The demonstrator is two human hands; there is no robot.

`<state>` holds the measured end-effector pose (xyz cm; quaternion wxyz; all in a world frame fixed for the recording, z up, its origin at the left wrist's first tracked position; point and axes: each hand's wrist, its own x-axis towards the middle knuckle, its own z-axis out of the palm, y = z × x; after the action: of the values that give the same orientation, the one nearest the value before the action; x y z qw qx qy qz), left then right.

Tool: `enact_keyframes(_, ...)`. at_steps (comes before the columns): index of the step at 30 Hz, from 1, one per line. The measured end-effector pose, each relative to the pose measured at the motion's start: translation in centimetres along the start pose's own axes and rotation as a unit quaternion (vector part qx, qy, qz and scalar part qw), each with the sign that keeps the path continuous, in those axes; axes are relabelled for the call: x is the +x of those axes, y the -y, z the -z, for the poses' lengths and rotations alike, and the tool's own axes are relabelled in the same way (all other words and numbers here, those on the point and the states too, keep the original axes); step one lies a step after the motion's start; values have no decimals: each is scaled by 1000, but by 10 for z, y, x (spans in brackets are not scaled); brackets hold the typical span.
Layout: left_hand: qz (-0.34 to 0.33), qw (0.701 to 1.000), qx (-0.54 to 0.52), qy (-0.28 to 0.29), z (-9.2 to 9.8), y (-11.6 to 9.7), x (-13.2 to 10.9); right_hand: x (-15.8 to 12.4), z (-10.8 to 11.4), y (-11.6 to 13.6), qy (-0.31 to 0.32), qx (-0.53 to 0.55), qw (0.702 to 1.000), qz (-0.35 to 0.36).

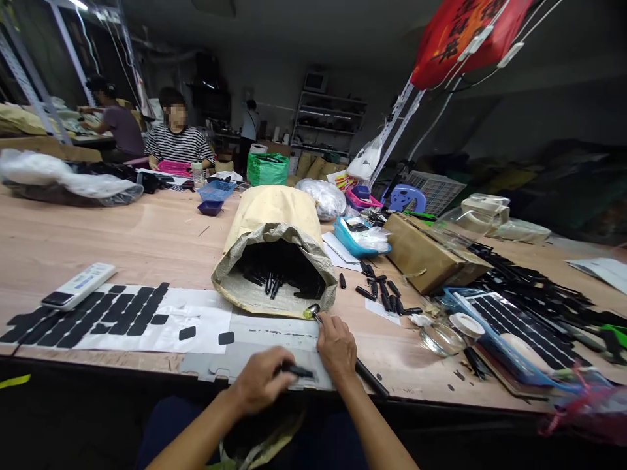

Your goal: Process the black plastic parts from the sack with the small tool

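Note:
My left hand (264, 382) is closed around a small black plastic piece (300, 371) above the table's front edge, slightly blurred. In my right hand (337, 346) is a hammer (371, 377); its yellowish metal-rimmed head shows past my fingers and its black handle points toward the table edge. Under both hands lies a grey plate (215, 365). Right behind them a paper sack (277, 202) rests on its side, mouth toward me, with several slim black parts (273, 284) inside. Below the edge, another open bag (259, 434) sits by my lap, its contents dark.
To the left, black stickers (142, 310) on white sheets lie beside a white handheld device (81, 286). On the right are loose black pieces (385, 294), a cardboard box (426, 251), a glass jar (441, 337) and a blue tray (514, 378). A person in stripes (180, 145) sits across the table.

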<state>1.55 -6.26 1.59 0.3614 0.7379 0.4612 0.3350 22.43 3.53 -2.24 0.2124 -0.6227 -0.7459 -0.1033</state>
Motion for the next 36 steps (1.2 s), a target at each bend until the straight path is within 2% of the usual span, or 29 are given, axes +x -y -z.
enact_keyframes(2, -1, 998, -7, 59, -13, -2, -34, 0, 1, 2, 3, -8, 1000, -7)
enact_keyframes(4, 46, 996, 13, 72, -26, 10, -59, 1, 2, 3, 7, -12, 1000, -11)
enact_keyframes(7, 205, 975, 60, 68, -43, 45, -77, 2, 3, 5, 12, -17, 1000, -16)
enact_keyframes(9, 305, 942, 96, 101, -50, 63, -78, 1, 4, 5, 11, -21, 1000, -15)
enact_keyframes(10, 332, 929, 111, 120, -51, 67, -77, 1, 4, 5, 10, -22, 1000, -15)
enact_keyframes(12, 331, 925, 126, 135, -48, 59, -71, 1, 4, 5, 5, -24, 1000, -15)
enact_keyframes(15, 256, 951, 68, 161, -31, 21, -51, 0, 3, 6, 2, -23, 1000, -16)
enact_keyframes(17, 208, 960, -15, 186, -13, -5, -24, 1, 3, 6, 2, -22, 1000, -17)
enact_keyframes(18, 189, 966, -47, 171, -3, -13, -6, 1, 3, 6, 3, -21, 1000, -17)
enact_keyframes(19, 181, 975, -57, 118, 7, -17, 13, 1, 3, 6, 3, -20, 1000, -18)
enact_keyframes(21, 178, 983, -20, -43, 26, -11, 55, 1, 3, 6, 3, -16, 1000, -20)
enact_keyframes(23, 212, 958, 68, -181, 41, 7, 94, 2, 3, 6, 5, -13, 1000, -21)
enact_keyframes(25, 256, 922, 157, -244, 50, 28, 123, 2, 4, 6, 9, -11, 1000, -20)
enact_keyframes(28, 307, 897, 224, -225, 56, 47, 146, 2, 6, 6, 10, -8, 1000, -17)
enact_keyframes(31, 317, 897, 236, -200, 58, 47, 143, 3, 8, 7, 10, -5, 1000, -20)
enact_keyframes(34, 241, 919, 228, -214, 56, 37, 122, 2, 8, 7, 12, -1, 1000, -23)
enact_keyframes(36, 162, 948, 203, -186, 49, 30, 103, 2, 8, 8, 14, 5, 1000, -25)
